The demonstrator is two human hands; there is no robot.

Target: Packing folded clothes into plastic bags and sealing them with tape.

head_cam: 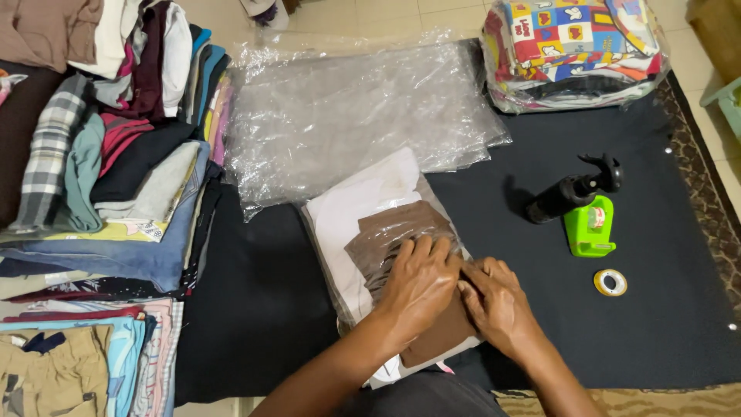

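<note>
A folded brown garment (394, 232) lies inside a clear plastic bag on top of a white folded cloth (351, 205), on a dark mat. My left hand (421, 282) lies flat on the brown garment, fingers together, pressing the bag down. My right hand (498, 305) rests beside it on the garment's right edge, fingertips touching the left hand. Neither hand grips anything that I can make out.
A stack of clear plastic bags (347, 108) lies beyond the garment. Piles of folded clothes (100, 170) fill the left side. A black bottle (571, 191), a green tape dispenser (589, 228) and a tape roll (610, 282) sit at right. A packed bundle (571, 46) is at top right.
</note>
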